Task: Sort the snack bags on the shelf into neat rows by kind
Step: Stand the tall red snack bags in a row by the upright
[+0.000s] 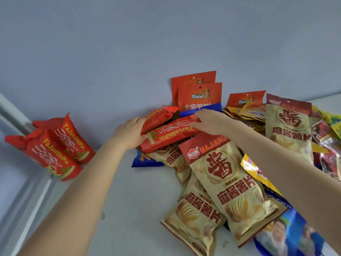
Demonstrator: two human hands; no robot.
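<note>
Gripping one red YaJunShiPin bag (171, 134) between both hands, left hand (129, 133), right hand (212, 121), fingers closed

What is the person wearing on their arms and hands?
Nothing that shows. The left hand and right hand are bare: no gloves, rings, or watch visible. Both forearms are bare too, with no sleeves reaching into view.
</note>
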